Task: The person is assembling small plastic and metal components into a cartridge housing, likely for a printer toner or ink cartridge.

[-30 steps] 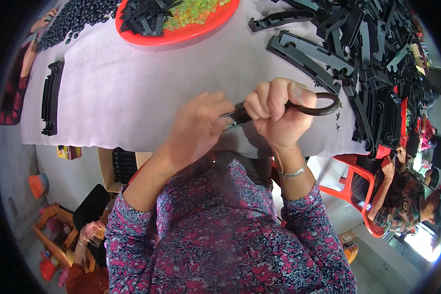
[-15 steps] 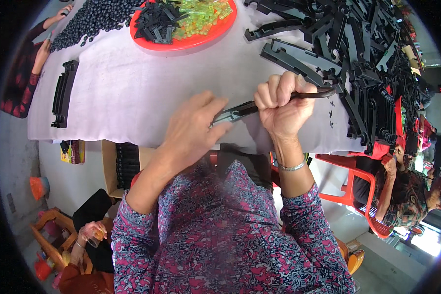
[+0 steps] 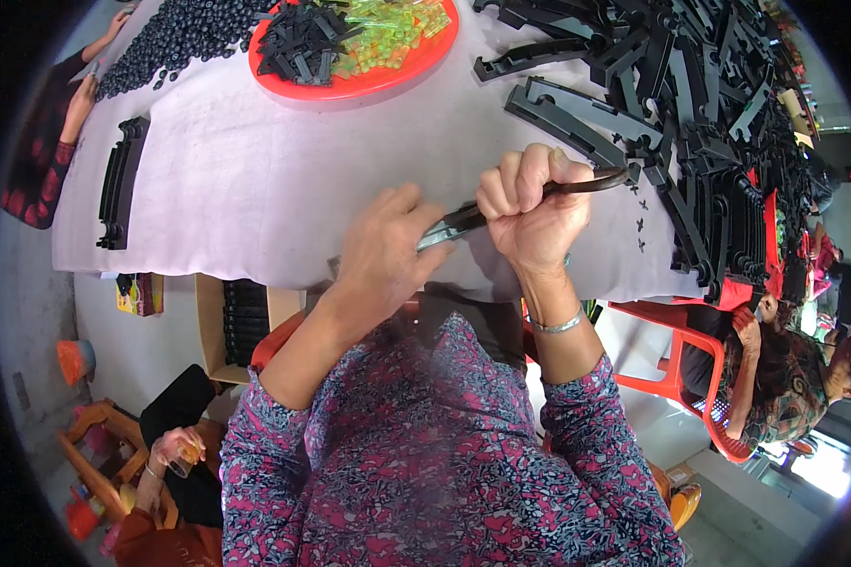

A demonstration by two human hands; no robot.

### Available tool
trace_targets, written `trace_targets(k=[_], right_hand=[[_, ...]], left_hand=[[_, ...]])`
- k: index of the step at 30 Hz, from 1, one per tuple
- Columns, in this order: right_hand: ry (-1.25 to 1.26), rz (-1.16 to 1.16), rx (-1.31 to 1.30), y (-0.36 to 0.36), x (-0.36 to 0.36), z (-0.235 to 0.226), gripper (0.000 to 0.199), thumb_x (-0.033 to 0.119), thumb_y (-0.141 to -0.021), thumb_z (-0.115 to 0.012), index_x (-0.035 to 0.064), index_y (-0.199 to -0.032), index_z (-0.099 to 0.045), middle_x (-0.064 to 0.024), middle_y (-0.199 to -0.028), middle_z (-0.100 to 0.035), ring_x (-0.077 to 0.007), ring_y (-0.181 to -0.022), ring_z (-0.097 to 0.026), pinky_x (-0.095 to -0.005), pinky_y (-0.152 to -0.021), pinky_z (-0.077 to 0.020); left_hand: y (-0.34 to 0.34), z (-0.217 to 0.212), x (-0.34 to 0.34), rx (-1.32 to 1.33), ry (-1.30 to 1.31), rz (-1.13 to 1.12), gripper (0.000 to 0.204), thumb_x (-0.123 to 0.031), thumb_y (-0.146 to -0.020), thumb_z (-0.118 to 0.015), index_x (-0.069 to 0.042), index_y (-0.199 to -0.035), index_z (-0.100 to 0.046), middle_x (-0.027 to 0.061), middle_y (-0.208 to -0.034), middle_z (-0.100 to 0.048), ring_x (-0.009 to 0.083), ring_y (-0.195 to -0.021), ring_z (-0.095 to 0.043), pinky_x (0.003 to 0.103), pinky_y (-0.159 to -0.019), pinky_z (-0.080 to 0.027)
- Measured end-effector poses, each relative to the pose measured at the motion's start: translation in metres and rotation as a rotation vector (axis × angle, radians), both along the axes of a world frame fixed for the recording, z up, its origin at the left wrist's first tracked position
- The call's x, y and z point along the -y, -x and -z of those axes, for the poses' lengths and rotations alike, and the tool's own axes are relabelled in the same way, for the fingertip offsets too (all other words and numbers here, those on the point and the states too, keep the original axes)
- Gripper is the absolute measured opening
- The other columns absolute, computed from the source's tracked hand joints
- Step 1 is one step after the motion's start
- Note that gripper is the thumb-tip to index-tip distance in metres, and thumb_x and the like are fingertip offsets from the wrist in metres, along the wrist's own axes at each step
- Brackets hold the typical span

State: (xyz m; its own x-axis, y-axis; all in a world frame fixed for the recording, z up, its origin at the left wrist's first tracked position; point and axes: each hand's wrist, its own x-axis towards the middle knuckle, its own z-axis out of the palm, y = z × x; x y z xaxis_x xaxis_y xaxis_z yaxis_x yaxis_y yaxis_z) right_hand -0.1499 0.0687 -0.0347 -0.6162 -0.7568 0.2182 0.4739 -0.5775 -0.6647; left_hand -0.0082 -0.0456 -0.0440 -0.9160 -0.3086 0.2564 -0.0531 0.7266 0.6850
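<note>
The right hand [image 3: 529,213] is clenched around a curved black plastic strip [image 3: 591,181] above the white-covered table [image 3: 255,189], while the left hand [image 3: 383,250] pinches a metal tool [image 3: 449,227] at its 9 o'clock end.

Package: you have a small yellow printed box [image 3: 137,293] below the desk [image 3: 255,208] edge, left.
Cardboard box: open brown box [image 3: 227,321] just beside it.

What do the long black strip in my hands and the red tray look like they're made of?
Black strip: likely moulded plastic, dark, with a slight sheen along its curved edge. Red tray: probably plastic too, its uniform bright colour and smooth glossy rim suggest so.
</note>
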Motion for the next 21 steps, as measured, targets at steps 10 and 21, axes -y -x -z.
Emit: trace_targets(k=[10,21], right_hand=[[-0.006,-0.02,0.076,0.008,-0.0003,-0.0002,0.054,0.044,-0.102,-0.039,0.01,-0.061,-0.034,0.0009,-0.054,-0.026,-0.0114,-0.048,-0.019,-0.0313,-0.047,-0.0157],[0.045,-0.06,0.133,0.0082,-0.003,0.0094,0.058,0.052,-0.101,-0.04,0.0113,-0.061,-0.034,0.0021,-0.054,-0.025,-0.0106,-0.047,-0.017,-0.0304,-0.045,-0.014]], left_hand=[[0.0045,0.0001,-0.0011,-0.043,0.015,0.0,0.03,-0.013,-0.071,-0.081,-0.003,-0.097,-0.071,0.0114,-0.084,-0.054,0.0316,-0.08,-0.057,0.042,-0.068,-0.046],[0.0038,0.0052,-0.005,-0.085,0.073,-0.005,0.03,-0.01,-0.07,-0.081,-0.003,-0.097,-0.07,0.011,-0.083,-0.054,0.0316,-0.08,-0.057,0.042,-0.068,-0.047]])
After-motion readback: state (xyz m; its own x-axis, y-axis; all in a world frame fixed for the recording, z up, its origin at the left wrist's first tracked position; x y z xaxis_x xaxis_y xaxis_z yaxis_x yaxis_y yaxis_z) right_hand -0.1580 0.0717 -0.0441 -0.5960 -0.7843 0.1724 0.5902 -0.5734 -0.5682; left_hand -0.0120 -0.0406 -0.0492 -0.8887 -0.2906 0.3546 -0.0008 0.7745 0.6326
